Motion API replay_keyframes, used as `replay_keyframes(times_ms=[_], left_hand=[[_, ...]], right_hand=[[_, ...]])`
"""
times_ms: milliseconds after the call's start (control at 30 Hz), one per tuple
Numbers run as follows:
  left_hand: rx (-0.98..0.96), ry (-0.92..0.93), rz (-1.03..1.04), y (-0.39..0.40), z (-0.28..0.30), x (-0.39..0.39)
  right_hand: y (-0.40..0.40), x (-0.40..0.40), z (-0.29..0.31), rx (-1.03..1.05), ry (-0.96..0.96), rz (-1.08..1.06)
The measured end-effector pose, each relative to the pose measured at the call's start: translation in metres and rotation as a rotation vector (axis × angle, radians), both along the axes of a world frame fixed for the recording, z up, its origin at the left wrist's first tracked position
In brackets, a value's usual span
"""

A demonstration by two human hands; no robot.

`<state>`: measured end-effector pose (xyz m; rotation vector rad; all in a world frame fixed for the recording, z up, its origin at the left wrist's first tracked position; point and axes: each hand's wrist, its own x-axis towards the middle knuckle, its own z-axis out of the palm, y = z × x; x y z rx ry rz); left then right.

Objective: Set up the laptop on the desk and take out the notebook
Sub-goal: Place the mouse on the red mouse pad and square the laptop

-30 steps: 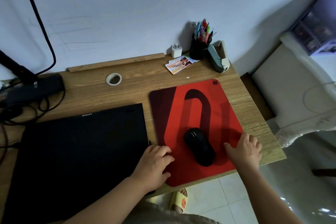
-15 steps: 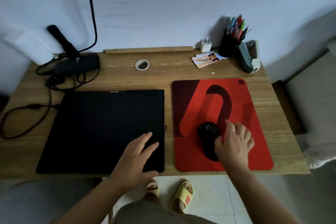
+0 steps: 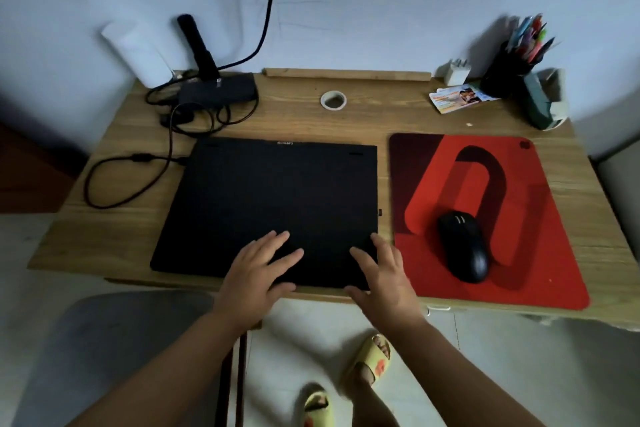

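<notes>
A closed black laptop [image 3: 273, 198] lies flat in the middle of the wooden desk [image 3: 114, 229], its front edge at the desk's near edge. My left hand [image 3: 258, 274] rests on the lid near the front edge, fingers spread. My right hand [image 3: 382, 276] lies on the lid's front right corner, fingers apart, thumb at the edge. Neither hand holds anything. No notebook is in view.
A red mouse pad [image 3: 512, 218] with a black mouse [image 3: 464, 244] lies right of the laptop. Cables [image 3: 138, 170] and a black power brick [image 3: 218, 92] sit back left. A tape roll [image 3: 333, 100], cards [image 3: 457, 97], a pen cup [image 3: 505, 74] and a charger plug [image 3: 457, 71] line the back. A grey chair [image 3: 104, 350] stands below left.
My right hand left the mouse and moved left onto the laptop's front right corner. My left hand shifted a little on the lid. The view swung left and centred on the laptop.
</notes>
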<state>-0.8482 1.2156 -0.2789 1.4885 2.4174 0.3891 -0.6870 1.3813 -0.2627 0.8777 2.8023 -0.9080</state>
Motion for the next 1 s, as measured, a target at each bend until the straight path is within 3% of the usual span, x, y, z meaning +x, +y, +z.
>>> replay_keyframes(times_ms=[333,433,600,767,1000], left_hand=[[0.105,0.092,-0.029,0.013,-0.011,-0.006],[0.192,0.066,-0.046,0.020,-0.007,0.013],[0.335,-0.053,-0.246,0.042,-0.018,0.095],[0.221,-0.188,-0.348,0.059,-0.095,0.171],[0.073,-0.076,-0.418,0.114,-0.259,0.226]], right_hand=[[0.009,-0.007,-0.013,0.084,0.090,-0.040],[0.004,0.022,-0.024,0.170,0.204,-0.039],[-0.010,0.107,-0.054,0.197,0.336,-0.232],[-0.002,0.193,-0.128,0.223,0.247,-0.330],[0.051,0.240,-0.280,0.296,0.131,-0.358]])
